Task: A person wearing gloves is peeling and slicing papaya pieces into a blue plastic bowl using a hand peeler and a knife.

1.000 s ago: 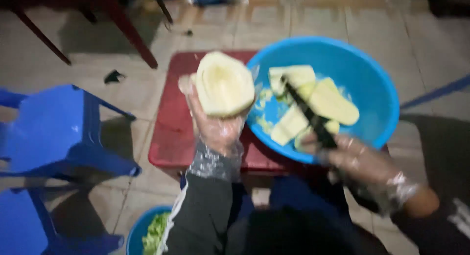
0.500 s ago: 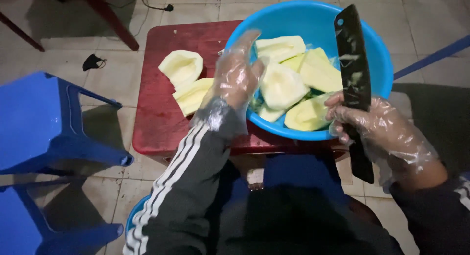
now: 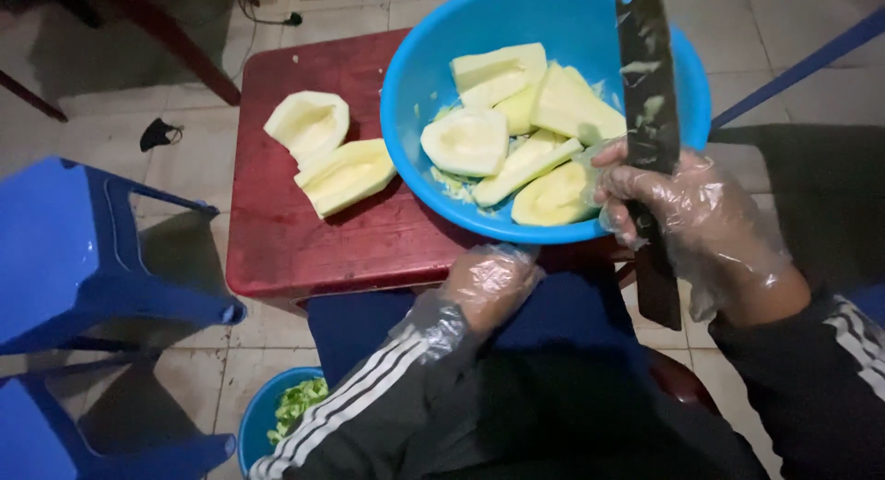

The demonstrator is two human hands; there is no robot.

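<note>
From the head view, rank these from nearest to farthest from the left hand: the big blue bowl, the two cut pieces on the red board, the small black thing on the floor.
1. Big blue bowl: its near rim lies just above the left hand.
2. Cut pieces: on the red board, up and to the left.
3. Small black thing: on the floor tiles, far left.

Blue basin [image 3: 415,93], seemingly pale-green fruit [image 3: 470,141]

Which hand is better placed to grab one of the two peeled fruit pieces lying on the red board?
Probably the left hand. It is empty at the red board's near edge, on the side of the two fruit pieces. The right hand grips the cleaver over the blue basin.
</note>
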